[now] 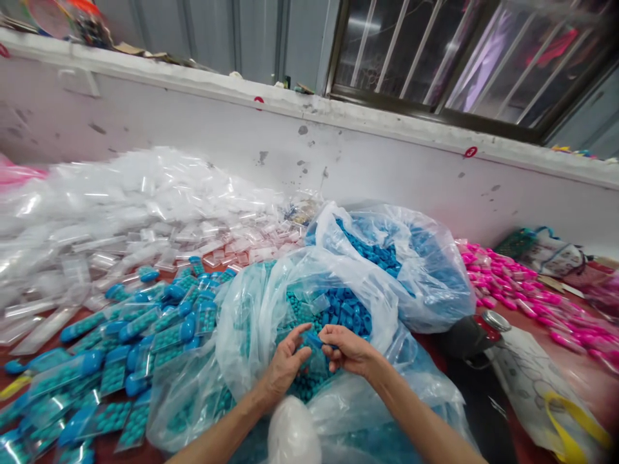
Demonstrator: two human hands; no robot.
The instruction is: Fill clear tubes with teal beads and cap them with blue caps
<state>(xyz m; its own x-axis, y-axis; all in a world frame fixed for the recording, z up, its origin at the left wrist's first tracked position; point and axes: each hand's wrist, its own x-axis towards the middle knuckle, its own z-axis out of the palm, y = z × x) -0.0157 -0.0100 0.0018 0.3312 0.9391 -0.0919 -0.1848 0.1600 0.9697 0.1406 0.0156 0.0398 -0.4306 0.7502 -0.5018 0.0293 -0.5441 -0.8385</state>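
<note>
Over an open clear plastic bag [242,335], both hands meet near its mouth. My right hand [351,350] pinches a small blue plastic piece [315,338], which looks like a cap. My left hand [285,362] is curled close against the same piece, thumb and forefinger towards it; what it grips is too blurred to make out. Inside the bag, below the fingers, lie loose teal beads [305,390] and a heap of blue caps [345,309]. A rounded white object [294,432] stands in front of me between my forearms.
Left lie blue-capped clear packs of teal beads [113,370], with empty clear sleeves [145,212] piled behind. Another bag [440,296] of blue pieces stands behind. To the right are pink pieces [527,290], a dark jar with a metal lid [496,320] and a yellow-handled bag [536,380].
</note>
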